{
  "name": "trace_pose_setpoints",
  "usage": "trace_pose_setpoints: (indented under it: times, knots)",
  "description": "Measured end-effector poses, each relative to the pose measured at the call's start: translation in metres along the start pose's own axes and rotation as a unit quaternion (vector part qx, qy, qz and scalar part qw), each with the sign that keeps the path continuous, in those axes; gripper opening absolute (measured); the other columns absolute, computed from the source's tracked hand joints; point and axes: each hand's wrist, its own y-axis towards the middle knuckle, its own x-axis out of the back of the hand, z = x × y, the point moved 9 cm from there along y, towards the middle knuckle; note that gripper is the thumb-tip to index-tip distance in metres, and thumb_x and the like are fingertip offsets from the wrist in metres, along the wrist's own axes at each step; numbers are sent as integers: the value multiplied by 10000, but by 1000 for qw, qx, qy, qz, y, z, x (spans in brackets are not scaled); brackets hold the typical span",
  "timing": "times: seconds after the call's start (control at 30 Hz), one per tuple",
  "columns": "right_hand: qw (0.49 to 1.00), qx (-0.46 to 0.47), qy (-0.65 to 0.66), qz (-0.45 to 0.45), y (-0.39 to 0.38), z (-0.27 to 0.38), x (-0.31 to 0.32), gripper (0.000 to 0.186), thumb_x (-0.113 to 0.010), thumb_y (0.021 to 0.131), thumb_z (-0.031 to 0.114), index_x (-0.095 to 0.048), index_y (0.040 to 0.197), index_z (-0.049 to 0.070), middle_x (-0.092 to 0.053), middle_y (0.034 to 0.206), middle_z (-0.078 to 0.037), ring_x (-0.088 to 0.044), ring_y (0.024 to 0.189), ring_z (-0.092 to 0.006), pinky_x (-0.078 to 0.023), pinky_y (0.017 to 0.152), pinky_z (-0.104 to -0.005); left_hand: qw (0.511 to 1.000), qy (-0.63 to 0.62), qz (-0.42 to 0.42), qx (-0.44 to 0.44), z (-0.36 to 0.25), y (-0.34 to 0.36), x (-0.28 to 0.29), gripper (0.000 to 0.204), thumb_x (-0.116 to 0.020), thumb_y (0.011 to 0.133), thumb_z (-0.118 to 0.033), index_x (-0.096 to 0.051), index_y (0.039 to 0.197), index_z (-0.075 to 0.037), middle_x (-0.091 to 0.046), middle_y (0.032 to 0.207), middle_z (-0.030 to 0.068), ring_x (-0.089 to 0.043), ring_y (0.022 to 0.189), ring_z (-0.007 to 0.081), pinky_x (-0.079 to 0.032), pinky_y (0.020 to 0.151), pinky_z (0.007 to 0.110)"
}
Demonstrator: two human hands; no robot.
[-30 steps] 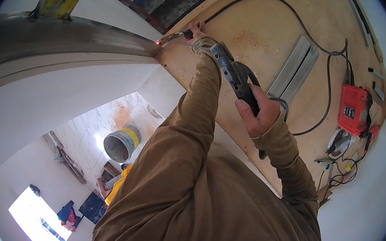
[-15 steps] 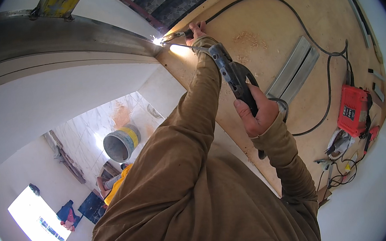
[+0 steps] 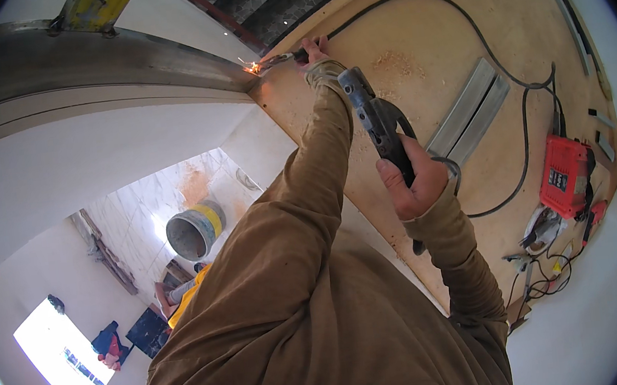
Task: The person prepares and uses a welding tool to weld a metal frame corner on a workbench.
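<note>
My left hand (image 3: 315, 49) reaches far forward, its fingers closed round a clamp (image 3: 278, 60) with a black cable running from it. The clamp's tip is at the end of a grey steel beam (image 3: 118, 58), where small orange sparks (image 3: 255, 68) glow. In my right hand (image 3: 423, 181) is a black electrode holder (image 3: 376, 116), gripped by its handle and tilted up toward my left forearm. No electrode rod can be made out at its jaws now.
A red welding machine (image 3: 565, 177) with tangled cables stands on the wooden board at right. Two metal strips (image 3: 470, 109) lie near the electrode holder, and a black cable (image 3: 476, 29) loops behind. Below left are a bucket (image 3: 195, 232) and another person's yellow garment (image 3: 188, 301). Dark stairs (image 3: 257, 4) rise beyond.
The bright white welding arc has died down to orange sparks. The thin rod seen at the electrode holder's jaws no longer shows. My hands have hardly moved.
</note>
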Motion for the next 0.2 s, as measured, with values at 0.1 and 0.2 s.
trace_pose_setpoints:
  times: [0.1, 0.2]
  knots:
    - [1000, 4, 0, 9, 0, 1, -3, 363, -636, 893, 238, -565, 1165, 7, -639, 758, -158, -659, 639, -278, -507, 594, -341, 1000, -22, -6, -1, 1, 3, 1, 342, -681, 905, -180, -478, 1098, 17, -610, 957, 137, -655, 801, 236, -633, 689, 271]
    - [1000, 10, 7, 4, -1, 0, -5, 368, -641, 890, 243, -565, 1171, 20, -643, 759, -158, -662, 642, -279, -510, 597, -350, 1000, -27, -12, 9, 4, 7, 3, 358, -688, 900, -188, -473, 1111, 6, -614, 958, 132, -656, 801, 238, -629, 690, 260]
